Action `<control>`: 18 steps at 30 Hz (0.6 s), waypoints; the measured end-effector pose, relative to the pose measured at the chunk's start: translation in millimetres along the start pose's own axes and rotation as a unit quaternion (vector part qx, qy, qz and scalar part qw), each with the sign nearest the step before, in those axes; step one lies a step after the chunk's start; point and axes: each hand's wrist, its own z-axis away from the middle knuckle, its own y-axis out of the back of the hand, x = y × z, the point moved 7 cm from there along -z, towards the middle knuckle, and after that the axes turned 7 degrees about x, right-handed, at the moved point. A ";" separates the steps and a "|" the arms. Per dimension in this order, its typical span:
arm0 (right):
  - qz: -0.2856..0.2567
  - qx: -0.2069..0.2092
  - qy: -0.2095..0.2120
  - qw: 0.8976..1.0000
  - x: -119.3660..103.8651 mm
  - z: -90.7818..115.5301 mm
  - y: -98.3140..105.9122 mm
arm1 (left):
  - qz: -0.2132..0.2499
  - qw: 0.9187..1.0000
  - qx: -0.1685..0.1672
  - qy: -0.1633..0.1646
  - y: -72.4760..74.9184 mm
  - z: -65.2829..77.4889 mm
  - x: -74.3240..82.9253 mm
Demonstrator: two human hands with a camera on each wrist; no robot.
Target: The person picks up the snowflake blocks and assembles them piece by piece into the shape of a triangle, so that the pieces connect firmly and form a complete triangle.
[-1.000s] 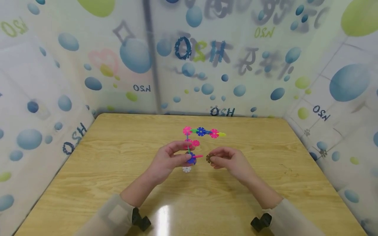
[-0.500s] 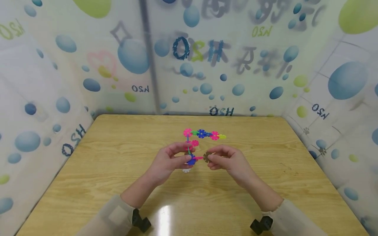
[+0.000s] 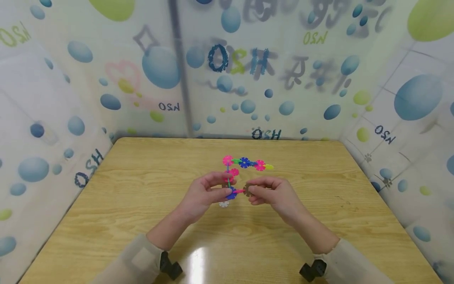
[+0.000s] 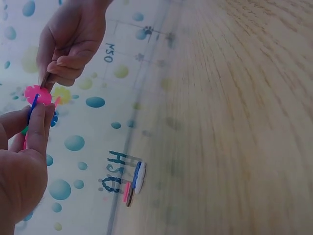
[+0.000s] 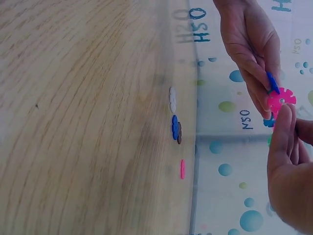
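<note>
My left hand (image 3: 203,197) pinches a blue notched snowflake disc (image 3: 231,193), one link in a chain of interlocking plastic discs. Beyond the fingers the chain turns right, through a pink disc (image 3: 228,160), a second blue disc (image 3: 244,162) and another pink one, to a yellow disc (image 3: 269,167) at its end. Slotted onto the held blue disc is a pink disc (image 5: 281,101), edge-on in the head view. My right hand (image 3: 280,197) pinches a brown disc (image 3: 246,191) right at that pink disc's free edge. Fingers partly hide the brown disc in both wrist views.
Loose discs lie on the wooden table (image 3: 142,205) beneath the hands: a white one (image 5: 172,99), a blue one (image 5: 175,127), a brown one (image 5: 179,133) and a pink one (image 5: 183,169). Printed wall sheets (image 3: 227,106) border the table's back and sides.
My right hand has moved slightly left, bringing the brown disc from a gap away to the pink disc's edge. The chain in my left hand has shifted slightly right and down.
</note>
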 end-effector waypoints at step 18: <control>-0.001 0.013 0.031 0.999 -5.3 1.3 -6.0 | 0.012 0.999 0.044 0.003 -8.0 -2.6 -0.4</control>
